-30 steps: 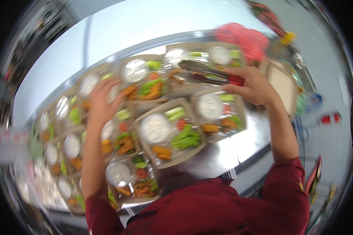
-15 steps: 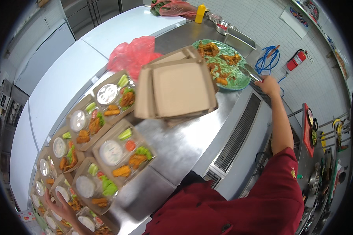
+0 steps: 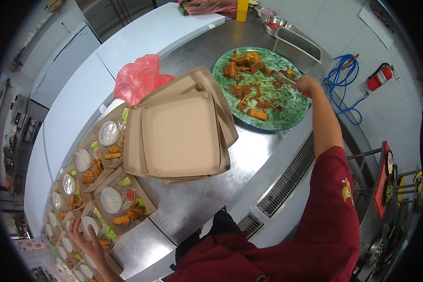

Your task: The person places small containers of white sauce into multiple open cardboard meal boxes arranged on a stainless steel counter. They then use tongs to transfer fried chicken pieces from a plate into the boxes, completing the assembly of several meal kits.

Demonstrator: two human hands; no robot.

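Observation:
My right hand [image 3: 307, 84] is closed around metal tongs [image 3: 285, 78]. The tong tips reach over a round green platter [image 3: 293, 107], close to fried chicken pieces [image 3: 249, 61] on its far side. A golden fried roll [image 3: 257, 114] and scattered crumbs lie nearer the front. At the lower left, my left hand [image 3: 85, 238] hovers with fingers apart over filled cardboard meal boxes [image 3: 148, 207]. Whether it touches one cannot be told. These hold lidded white tubs [image 3: 111, 200], fried pieces, cucumber, tomato and lettuce. Between my hands stands a stack of empty cardboard boxes [image 3: 181, 136].
A crumpled pink plastic bag [image 3: 141, 77] lies behind the box stack. Beyond the platter are a steel container [image 3: 296, 47], a steel bowl [image 3: 279, 22] and a yellow squeeze bottle [image 3: 242, 10]. A blue hose [image 3: 343, 89] and fire extinguisher [image 3: 379, 77] hang on the wall.
My view has turned, so the boxes sit further left. The tongs have moved inward over the platter toward the chicken. My left hand stays spread over the filled boxes.

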